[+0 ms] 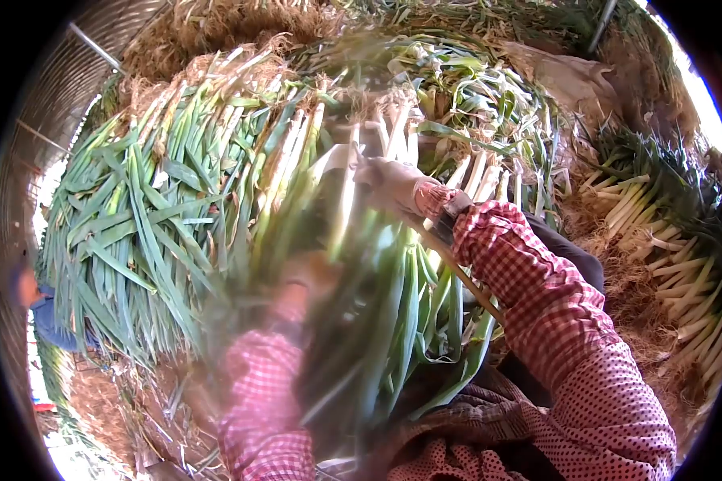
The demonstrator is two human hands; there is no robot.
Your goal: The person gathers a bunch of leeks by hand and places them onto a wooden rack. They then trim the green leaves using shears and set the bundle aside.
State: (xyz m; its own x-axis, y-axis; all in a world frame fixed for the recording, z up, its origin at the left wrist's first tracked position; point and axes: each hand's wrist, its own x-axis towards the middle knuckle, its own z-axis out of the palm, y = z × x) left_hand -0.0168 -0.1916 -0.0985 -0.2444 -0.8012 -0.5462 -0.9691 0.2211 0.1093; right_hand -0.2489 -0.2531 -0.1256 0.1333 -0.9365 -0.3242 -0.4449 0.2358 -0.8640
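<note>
I'd hold the leek (344, 210), just off centre twd 12 o'clock, straight w/ light pressure to avoid bruising, since my L hand (311, 272) (7 o'clock) is too blurred to tell its grip & my R hand (391, 180) (1 o'clock) is nr the stalk, grip unclear.

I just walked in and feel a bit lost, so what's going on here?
Someone in checked sleeves is handling leek-like stalks with both hands. The right hand is at the pale part near the roots; the left hand, blurred, is by the green leaves. Neither grip is clear. A leafy heap lies on the picture's left, and more stalks lie on its right, roots showing.
</note>
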